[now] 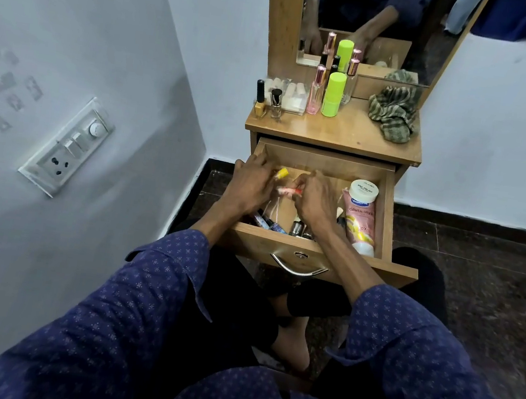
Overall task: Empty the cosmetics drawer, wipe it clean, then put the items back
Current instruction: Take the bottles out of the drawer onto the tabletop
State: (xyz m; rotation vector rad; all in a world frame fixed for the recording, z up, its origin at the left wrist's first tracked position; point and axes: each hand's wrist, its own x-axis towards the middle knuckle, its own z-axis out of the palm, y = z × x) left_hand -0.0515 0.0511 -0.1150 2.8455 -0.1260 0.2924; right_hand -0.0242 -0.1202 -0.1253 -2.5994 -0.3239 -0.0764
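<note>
Hands (pixel 252 182) (pixel 314 199) are both pinching small cosmetics inside the drawer (pixel 384 213); the pink tube (pixel 361 225) is lying lengthwise nearest the right.
</note>
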